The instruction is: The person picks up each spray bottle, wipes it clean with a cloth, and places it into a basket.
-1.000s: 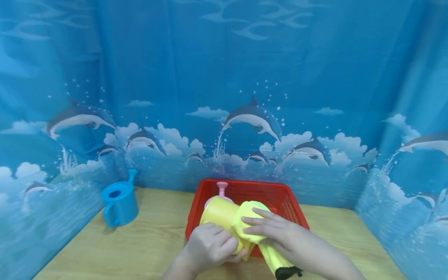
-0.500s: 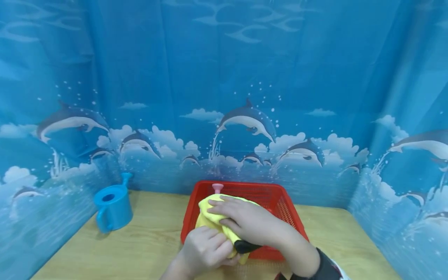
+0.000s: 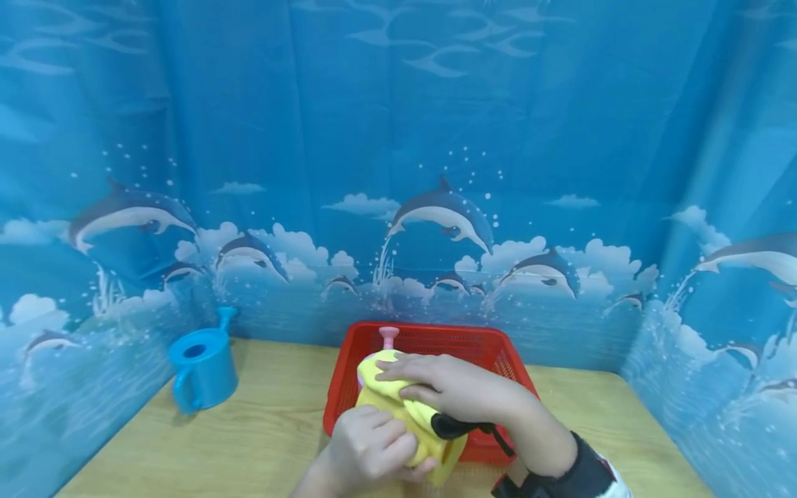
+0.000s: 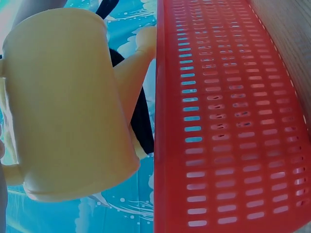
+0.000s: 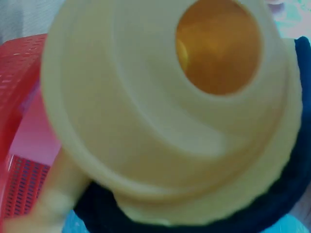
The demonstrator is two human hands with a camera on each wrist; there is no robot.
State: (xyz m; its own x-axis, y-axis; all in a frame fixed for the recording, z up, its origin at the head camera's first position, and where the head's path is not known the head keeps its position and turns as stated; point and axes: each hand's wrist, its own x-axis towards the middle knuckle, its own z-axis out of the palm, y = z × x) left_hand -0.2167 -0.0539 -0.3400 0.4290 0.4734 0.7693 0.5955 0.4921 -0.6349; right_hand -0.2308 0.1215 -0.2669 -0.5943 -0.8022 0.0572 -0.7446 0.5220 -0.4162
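Note:
My left hand [image 3: 373, 443] grips a yellow watering can [image 3: 429, 444] by its handle, above the front of a red basket [image 3: 336, 394]. The can is tilted. In the left wrist view the can's smooth body [image 4: 68, 111] and its spout [image 4: 133, 73] show beside the basket wall. My right hand [image 3: 454, 387] lies with extended fingers on a yellow cloth [image 3: 381, 377] with a black side, pressing it against the can. The can's round opening [image 5: 218, 48] faces the right wrist camera, with the cloth's dark edge [image 5: 291, 179] behind the can.
Inside the basket is a pink watering can [image 3: 389, 337], mostly hidden. A blue watering can [image 3: 210, 373] stands upright at the left on the wooden table [image 3: 274, 415]. A blue dolphin-print curtain [image 3: 349, 138] encloses the back and sides.
My right hand has moved left with the cloth, over the yellow watering can. The can has tilted a little in my left hand. The head view has shifted slightly.

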